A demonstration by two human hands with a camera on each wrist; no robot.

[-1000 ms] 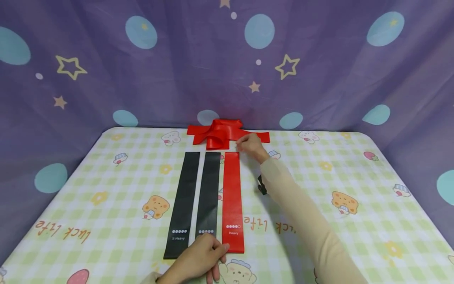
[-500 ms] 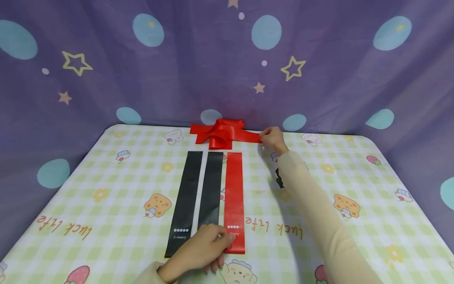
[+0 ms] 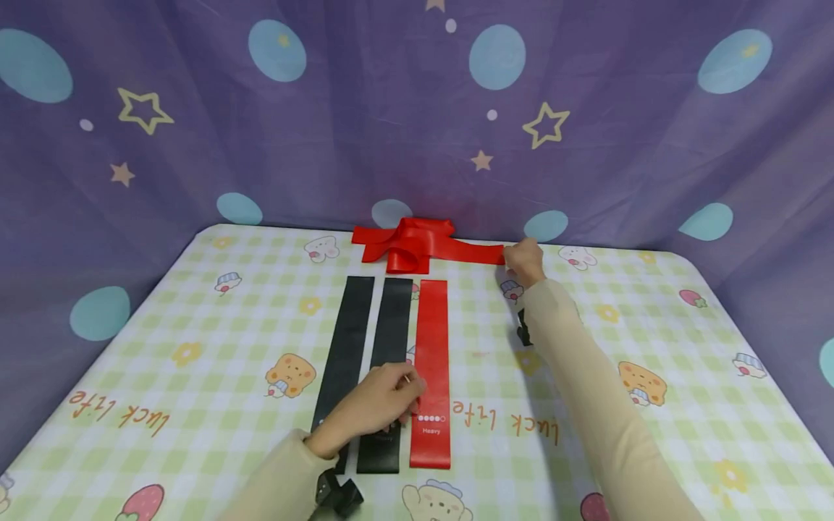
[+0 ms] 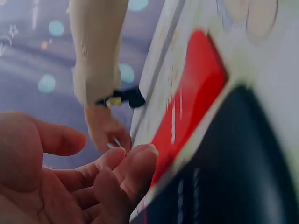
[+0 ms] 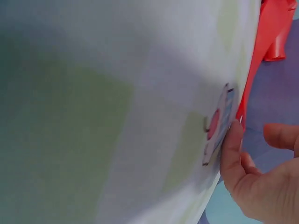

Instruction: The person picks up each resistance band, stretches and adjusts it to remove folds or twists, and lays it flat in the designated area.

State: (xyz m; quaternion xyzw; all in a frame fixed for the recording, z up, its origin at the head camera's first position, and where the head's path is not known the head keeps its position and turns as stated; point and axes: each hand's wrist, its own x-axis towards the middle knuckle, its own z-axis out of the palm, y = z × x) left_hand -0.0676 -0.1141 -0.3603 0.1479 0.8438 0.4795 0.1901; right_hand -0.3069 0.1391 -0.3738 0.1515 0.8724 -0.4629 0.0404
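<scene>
Three flat resistance loop bands lie side by side in the head view: a left black band (image 3: 352, 325), a middle black band (image 3: 393, 318) and a red band (image 3: 431, 347) marked "Heavy". My left hand (image 3: 384, 394) hovers over the lower part of the middle band, its fingers loosely bent with nothing between them. Behind the row sits a crossed, looped pile of red bands (image 3: 417, 242). At the right end of this pile, my right hand (image 3: 524, 260) touches the band's tip; in the right wrist view the thumb (image 5: 280, 135) stands apart from the index finger (image 5: 232, 149).
A checked cloth (image 3: 215, 376) with cartoon prints covers the table. A purple curtain (image 3: 365, 123) hangs right behind its back edge. Black camera mounts sit at both wrists, the left mount (image 3: 339, 496) near the front.
My right hand has moved right along the red pile to its right end. The left hand has risen from the bands' front ends and gone forward over the middle band.
</scene>
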